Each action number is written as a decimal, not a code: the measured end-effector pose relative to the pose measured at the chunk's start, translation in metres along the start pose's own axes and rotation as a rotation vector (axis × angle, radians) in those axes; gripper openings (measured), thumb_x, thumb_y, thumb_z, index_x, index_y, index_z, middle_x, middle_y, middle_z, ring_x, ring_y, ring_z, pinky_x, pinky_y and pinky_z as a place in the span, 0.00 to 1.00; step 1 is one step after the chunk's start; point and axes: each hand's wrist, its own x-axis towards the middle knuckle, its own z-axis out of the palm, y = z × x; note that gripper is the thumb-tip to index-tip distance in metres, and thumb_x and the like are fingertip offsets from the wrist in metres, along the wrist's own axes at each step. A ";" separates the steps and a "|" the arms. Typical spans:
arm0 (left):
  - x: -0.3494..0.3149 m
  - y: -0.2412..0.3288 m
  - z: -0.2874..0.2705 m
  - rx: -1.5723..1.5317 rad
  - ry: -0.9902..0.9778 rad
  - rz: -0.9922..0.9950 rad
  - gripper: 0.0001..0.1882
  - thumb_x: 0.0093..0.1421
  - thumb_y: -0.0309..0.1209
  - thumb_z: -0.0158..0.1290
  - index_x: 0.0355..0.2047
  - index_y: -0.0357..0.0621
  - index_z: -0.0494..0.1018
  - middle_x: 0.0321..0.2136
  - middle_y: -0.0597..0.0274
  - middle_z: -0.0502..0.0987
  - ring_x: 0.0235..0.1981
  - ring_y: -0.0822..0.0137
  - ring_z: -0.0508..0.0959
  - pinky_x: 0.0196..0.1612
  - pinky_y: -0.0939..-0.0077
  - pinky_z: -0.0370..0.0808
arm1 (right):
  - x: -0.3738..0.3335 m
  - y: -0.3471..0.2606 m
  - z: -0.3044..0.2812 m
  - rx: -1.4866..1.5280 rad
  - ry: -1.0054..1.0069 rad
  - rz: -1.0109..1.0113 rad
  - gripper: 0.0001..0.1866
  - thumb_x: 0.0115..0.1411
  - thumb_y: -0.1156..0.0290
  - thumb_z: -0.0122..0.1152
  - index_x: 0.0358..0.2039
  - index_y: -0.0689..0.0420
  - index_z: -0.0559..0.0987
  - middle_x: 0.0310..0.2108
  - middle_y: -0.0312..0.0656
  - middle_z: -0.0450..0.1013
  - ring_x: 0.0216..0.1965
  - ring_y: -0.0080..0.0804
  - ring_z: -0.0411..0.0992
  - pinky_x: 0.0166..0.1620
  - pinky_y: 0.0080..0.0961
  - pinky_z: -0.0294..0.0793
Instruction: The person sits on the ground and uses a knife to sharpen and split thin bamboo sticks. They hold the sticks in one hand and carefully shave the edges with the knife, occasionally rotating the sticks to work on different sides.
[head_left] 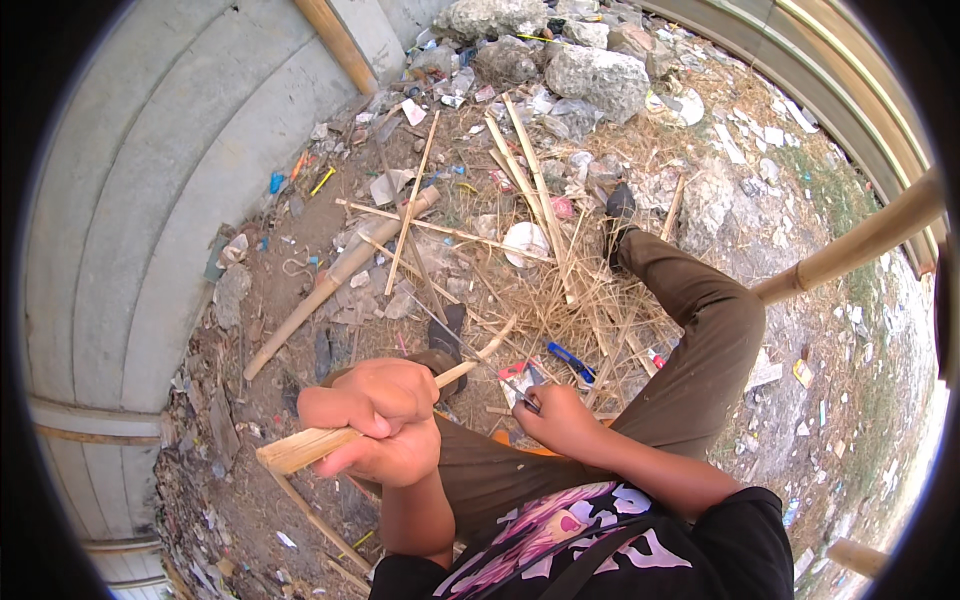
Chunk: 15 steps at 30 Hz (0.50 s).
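My left hand (385,405) is closed around a split bamboo strip (300,450). The strip's broad, pale end juts toward the lower left, and its thinner end points up and right over the ground. On the right, my right hand (562,420) grips a thin tool with a dark handle (530,404), perhaps a knife. A narrow grey length runs from it toward the upper left, partly behind the strip, so its full shape is unclear. A blue utility knife (571,362) lies on the ground just beyond my right hand.
A round bamboo pole (340,285) and several split strips (530,165) lie ahead among shavings and litter. Large rocks (597,80) sit at the far side. A concrete wall (150,200) rises on the left. Another bamboo pole (850,240) slants beside my right knee.
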 end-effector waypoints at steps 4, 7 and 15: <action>-0.003 0.002 0.002 -0.005 0.011 0.019 0.25 0.71 0.59 0.35 0.30 0.50 0.55 0.13 0.71 0.55 0.09 0.80 0.45 0.10 0.81 0.42 | 0.008 -0.009 -0.011 -0.040 0.005 0.138 0.13 0.58 0.65 0.62 0.32 0.65 0.80 0.14 0.53 0.72 0.16 0.48 0.75 0.24 0.40 0.73; -0.004 -0.002 -0.001 0.041 0.050 0.026 0.26 0.71 0.59 0.35 0.31 0.49 0.54 0.13 0.70 0.56 0.08 0.79 0.47 0.09 0.81 0.46 | 0.000 -0.042 -0.026 0.090 0.080 -0.045 0.13 0.58 0.66 0.62 0.32 0.66 0.79 0.17 0.54 0.74 0.17 0.50 0.75 0.25 0.39 0.74; -0.003 -0.004 -0.005 -0.071 -0.003 -0.016 0.27 0.70 0.59 0.35 0.33 0.45 0.55 0.12 0.67 0.57 0.06 0.77 0.51 0.07 0.78 0.51 | 0.005 0.026 0.002 -0.173 -0.068 0.250 0.13 0.57 0.66 0.61 0.30 0.65 0.80 0.17 0.54 0.74 0.20 0.52 0.76 0.29 0.41 0.75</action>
